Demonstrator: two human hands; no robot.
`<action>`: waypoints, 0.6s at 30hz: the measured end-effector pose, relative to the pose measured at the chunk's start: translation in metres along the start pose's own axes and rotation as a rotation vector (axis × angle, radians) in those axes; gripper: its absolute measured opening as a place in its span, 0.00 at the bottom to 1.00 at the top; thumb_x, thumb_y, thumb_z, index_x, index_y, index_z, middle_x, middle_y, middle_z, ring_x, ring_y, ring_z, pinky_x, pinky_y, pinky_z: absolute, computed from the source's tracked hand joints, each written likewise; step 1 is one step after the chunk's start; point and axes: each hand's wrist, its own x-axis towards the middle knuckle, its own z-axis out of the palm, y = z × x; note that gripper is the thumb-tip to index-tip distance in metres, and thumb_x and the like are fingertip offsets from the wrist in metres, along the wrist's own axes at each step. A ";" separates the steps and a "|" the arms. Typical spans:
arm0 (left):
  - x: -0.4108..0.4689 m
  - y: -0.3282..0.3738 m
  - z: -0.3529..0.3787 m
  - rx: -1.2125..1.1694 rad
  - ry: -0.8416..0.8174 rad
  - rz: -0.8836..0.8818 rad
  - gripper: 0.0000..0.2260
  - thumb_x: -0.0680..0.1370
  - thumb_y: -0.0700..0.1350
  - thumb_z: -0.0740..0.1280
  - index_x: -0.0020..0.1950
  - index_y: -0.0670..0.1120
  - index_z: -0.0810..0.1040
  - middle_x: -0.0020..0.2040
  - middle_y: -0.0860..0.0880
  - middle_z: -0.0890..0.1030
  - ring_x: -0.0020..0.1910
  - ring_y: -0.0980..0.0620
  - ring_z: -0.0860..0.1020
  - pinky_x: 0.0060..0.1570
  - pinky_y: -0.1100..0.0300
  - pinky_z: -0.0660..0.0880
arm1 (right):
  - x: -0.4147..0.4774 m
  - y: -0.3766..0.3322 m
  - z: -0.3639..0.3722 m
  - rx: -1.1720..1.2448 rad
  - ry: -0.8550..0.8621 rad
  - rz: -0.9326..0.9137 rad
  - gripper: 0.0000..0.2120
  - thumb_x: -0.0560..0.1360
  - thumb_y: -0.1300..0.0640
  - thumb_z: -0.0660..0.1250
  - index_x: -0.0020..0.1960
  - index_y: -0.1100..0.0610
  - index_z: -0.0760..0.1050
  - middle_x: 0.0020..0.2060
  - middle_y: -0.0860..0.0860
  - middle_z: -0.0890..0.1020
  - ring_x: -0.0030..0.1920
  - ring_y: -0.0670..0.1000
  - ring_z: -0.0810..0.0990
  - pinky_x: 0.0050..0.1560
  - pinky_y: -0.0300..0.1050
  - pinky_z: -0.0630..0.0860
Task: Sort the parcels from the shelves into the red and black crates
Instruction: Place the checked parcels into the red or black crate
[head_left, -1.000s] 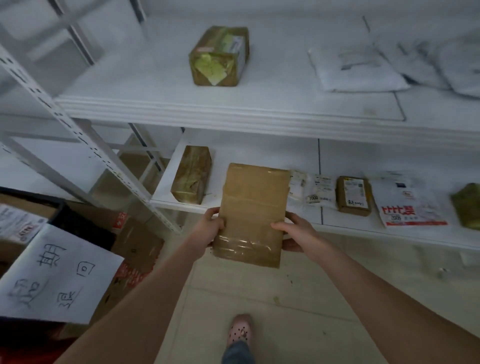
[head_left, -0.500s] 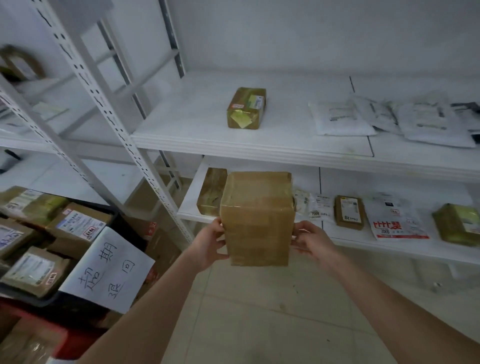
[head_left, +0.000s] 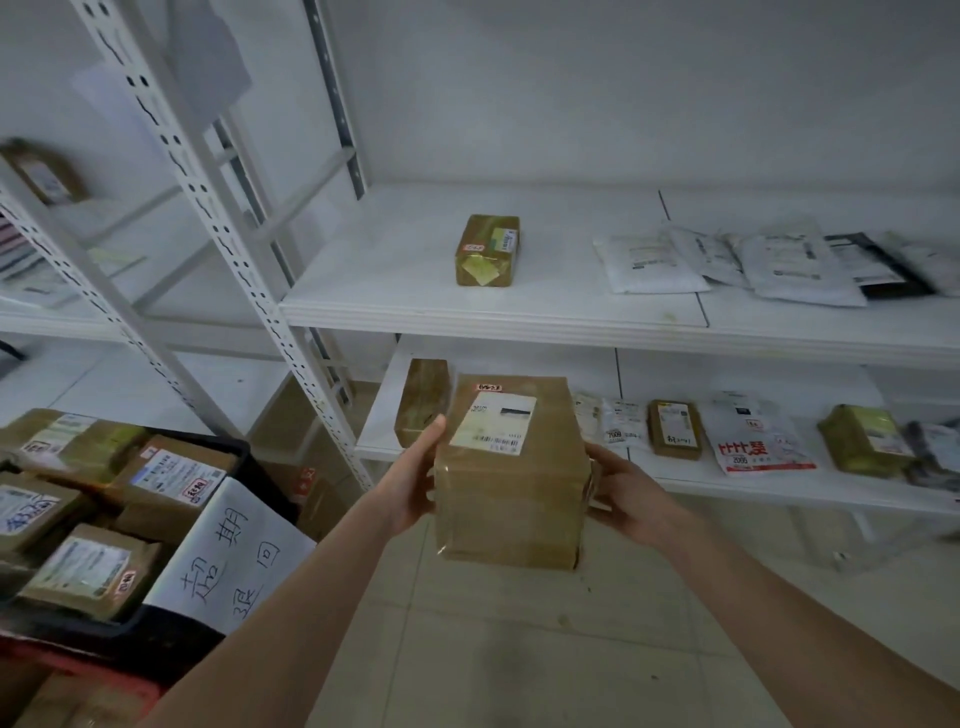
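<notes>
Both forearms reach in from the bottom of the view. Left hand (head_left: 410, 483) and right hand (head_left: 631, 499) hold one brown box (head_left: 511, 499) between them, in the air over the tiled floor (head_left: 519, 649) and in front of the lower shelf (head_left: 779, 493).

Left grip: clamped on the box's left side, thumb up along the edge, fingers hidden behind. Right grip: clamped on the right side, fingertips hidden behind the box.

The box's top face tilts toward the camera. It carries a white shipping label (head_left: 493, 418) with a small pink sticker just above it.

Bottom left: black crate (head_left: 249, 457) packed with brown labelled parcels, and a handwritten paper sign (head_left: 228, 551) draped over its near corner. The black crate sits on a red crate (head_left: 78, 670), of which only the rim shows.

Lower shelf, left to right:
- tall brown parcel (head_left: 423, 400), partly behind the held box
- small white bags
- flat brown packet (head_left: 674, 428)
- white bag with red print (head_left: 758, 441)
- yellow-taped parcel (head_left: 865, 441)

Upper shelf (head_left: 415, 291): one taped carton (head_left: 488, 250) alone at left-centre. Well apart to its right is a row of overlapping white mailers (head_left: 727, 260), with a black one (head_left: 878, 265) among them.
</notes>
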 end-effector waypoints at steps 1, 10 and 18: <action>-0.002 -0.001 0.001 -0.001 -0.003 0.012 0.31 0.68 0.66 0.70 0.65 0.49 0.76 0.61 0.43 0.80 0.63 0.40 0.75 0.66 0.40 0.68 | -0.004 -0.001 0.002 -0.024 0.027 -0.002 0.32 0.73 0.80 0.52 0.64 0.51 0.76 0.49 0.51 0.82 0.45 0.51 0.80 0.42 0.46 0.77; -0.015 -0.011 0.014 -0.019 0.036 0.080 0.27 0.70 0.48 0.71 0.69 0.55 0.71 0.53 0.44 0.83 0.56 0.41 0.78 0.48 0.49 0.79 | -0.023 0.003 0.004 0.091 -0.077 0.046 0.18 0.76 0.42 0.65 0.63 0.47 0.76 0.33 0.50 0.82 0.30 0.50 0.79 0.39 0.50 0.78; -0.025 -0.003 0.029 0.010 0.047 0.073 0.18 0.77 0.45 0.66 0.67 0.56 0.72 0.50 0.47 0.80 0.34 0.53 0.73 0.27 0.62 0.74 | -0.023 0.009 -0.003 0.013 -0.020 0.018 0.27 0.70 0.52 0.75 0.67 0.43 0.72 0.56 0.52 0.80 0.53 0.56 0.81 0.49 0.58 0.80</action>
